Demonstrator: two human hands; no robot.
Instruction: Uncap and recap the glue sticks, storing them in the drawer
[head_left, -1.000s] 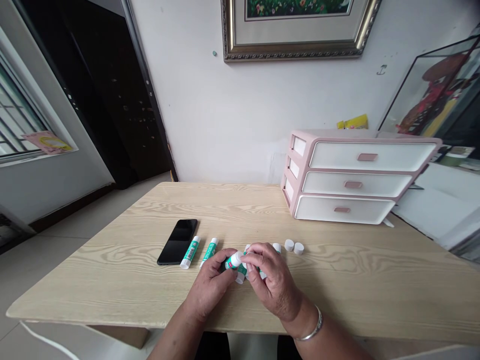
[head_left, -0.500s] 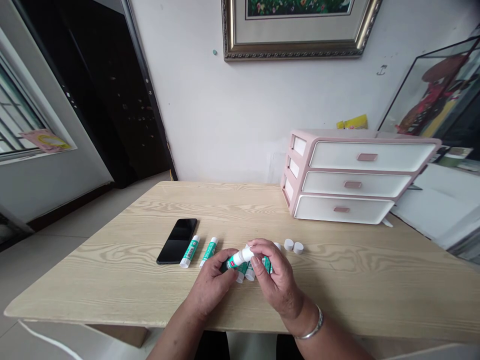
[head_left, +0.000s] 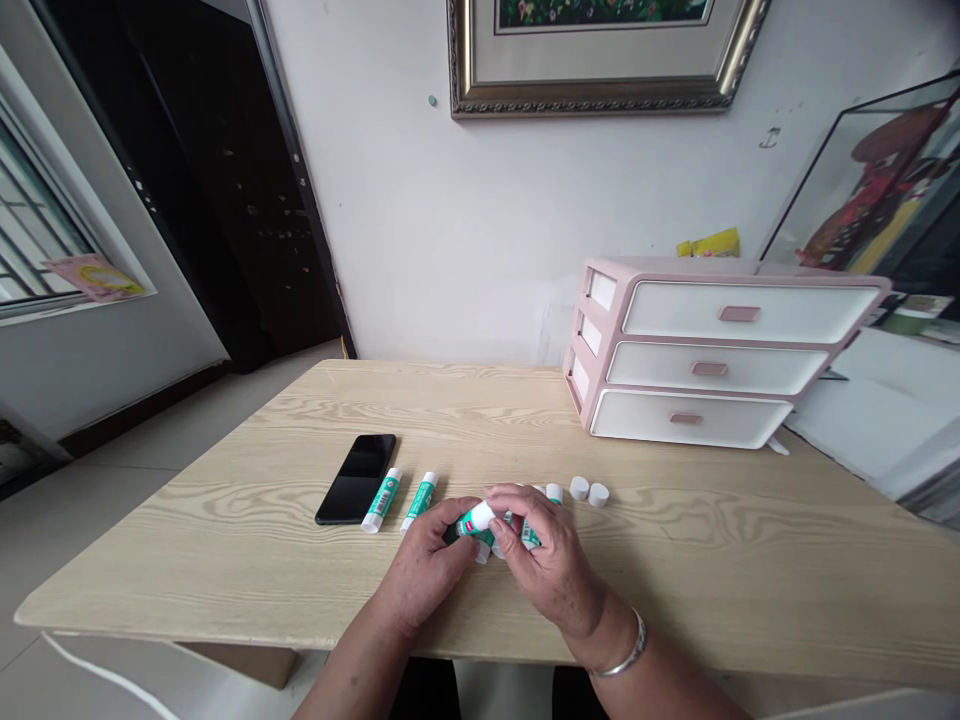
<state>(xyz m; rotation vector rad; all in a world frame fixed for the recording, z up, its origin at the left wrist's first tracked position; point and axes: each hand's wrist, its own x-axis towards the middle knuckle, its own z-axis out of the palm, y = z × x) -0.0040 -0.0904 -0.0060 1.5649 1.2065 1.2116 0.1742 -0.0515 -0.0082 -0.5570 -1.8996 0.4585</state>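
The held glue stick (head_left: 475, 520) is green with a white cap and a small red mark. At its nine o'clock, two lying glue sticks (head_left: 382, 499) are green and white, next to a glossy black phone (head_left: 355, 478). Loose caps (head_left: 578, 488) at two o'clock are white. The surface (head_left: 675, 580) shows pale wood grain. The drawer unit (head_left: 720, 365) is pink with white fronts.

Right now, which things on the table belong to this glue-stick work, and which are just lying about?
In the job: glue stick gripped by left hand and right hand; sticks beneath them; two sticks lying at left; loose white caps.
Lying about: black phone; pink drawer unit.
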